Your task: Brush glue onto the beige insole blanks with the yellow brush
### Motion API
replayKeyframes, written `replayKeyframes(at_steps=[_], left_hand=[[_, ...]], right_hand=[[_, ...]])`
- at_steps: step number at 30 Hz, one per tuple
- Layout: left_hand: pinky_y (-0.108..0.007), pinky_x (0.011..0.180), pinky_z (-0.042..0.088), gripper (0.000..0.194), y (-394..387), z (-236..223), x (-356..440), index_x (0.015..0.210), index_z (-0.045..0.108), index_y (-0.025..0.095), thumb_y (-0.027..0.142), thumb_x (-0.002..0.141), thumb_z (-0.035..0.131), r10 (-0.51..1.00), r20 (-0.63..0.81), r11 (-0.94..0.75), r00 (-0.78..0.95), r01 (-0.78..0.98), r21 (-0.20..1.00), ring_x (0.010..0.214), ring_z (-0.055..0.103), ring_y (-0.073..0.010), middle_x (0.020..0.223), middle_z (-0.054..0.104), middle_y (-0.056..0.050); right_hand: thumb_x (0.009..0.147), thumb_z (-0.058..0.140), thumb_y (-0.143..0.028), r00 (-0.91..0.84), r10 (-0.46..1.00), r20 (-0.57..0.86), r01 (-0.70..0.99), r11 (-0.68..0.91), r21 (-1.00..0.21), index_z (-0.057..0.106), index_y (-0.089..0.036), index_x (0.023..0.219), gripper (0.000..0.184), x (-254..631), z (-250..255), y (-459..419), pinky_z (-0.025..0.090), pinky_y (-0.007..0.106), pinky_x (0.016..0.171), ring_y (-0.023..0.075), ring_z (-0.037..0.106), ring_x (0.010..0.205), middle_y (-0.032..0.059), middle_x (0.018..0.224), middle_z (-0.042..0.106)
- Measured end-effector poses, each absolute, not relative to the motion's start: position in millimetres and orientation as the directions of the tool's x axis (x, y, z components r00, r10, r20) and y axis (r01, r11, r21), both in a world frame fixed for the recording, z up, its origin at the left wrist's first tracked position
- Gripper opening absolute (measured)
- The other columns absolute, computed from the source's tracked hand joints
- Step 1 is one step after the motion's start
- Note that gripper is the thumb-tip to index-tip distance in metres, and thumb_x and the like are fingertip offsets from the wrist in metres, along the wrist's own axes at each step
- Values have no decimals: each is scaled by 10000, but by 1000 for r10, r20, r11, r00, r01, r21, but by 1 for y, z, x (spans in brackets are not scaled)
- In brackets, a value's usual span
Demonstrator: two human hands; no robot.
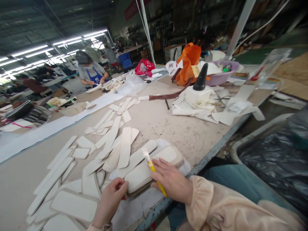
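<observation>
Bench [151, 120]: tan top with dark scuffs toward the near right edge, loose pale pieces [74, 205] strewn left, black cone [201, 78], orange cloth [192, 53] and lilac basin [221, 77] at the far right. Right hand [172, 179] grips the yellow brush [151, 166] over the stack [137, 178] at the near edge; left hand [113, 195] curled at its left end, can't tell if pinching. Room: dim shop, strip lights [69, 41] upper left, co-worker [96, 75] in blue apron across.

I can read no lettering: far beyond my left hand [111, 199], the red banner [135, 9] is too dim and the white mark [97, 80] on a blue apron [92, 77] too small.
</observation>
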State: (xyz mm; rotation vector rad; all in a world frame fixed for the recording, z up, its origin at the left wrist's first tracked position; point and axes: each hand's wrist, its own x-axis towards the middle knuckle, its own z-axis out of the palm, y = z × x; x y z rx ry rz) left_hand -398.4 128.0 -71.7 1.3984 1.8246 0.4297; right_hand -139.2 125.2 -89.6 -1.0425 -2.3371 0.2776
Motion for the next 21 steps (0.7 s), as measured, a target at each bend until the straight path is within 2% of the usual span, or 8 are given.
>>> replayKeyframes(at_steps=[4,11,15,18,21], left_hand=[[-258,528,384,337,128,-70,-396,607,505,207,524,715,547,925,-362,344,-112,652,676,469,528,-164,426,530,36],[-257,523,386,307,129,-72,-395,620,480,204,488,721,539,926,-368,333,-86,646,687,467,532,-155,439,508,49],[-260,510,401,306,132,-77,-398,630,475,203,492,697,549,914,-398,355,-75,622,698,460,533,-156,442,499,51],[-262,503,409,316,133,-80,-400,791,519,193,479,675,585,922,-374,362,-100,568,740,466,532,-152,500,504,67],[-266,536,419,465,135,-79,-402,1046,517,182,456,681,607,935,-344,332,-87,554,764,506,532,-143,591,533,66]], right_hand=[[843,566,-471,-579,736,350,603,676,-424,568,-192,986,313,-144,-96,124,238,428,1116,228,369,1306,108,1169,611],[859,567,-388,-382,839,389,708,536,-461,522,-191,1018,257,-98,-98,137,341,483,1059,258,474,1224,142,1202,592],[869,555,-336,-236,878,415,750,437,-497,487,-204,1035,223,-84,-104,142,377,462,1043,259,495,1205,134,1205,588],[874,537,-314,-91,914,394,746,325,-581,463,-215,1047,213,-80,-108,146,468,425,944,257,568,1112,124,1197,588],[861,544,-342,9,951,310,718,210,-663,440,-224,1055,250,-79,-109,149,518,414,832,268,622,1008,115,1139,616]])
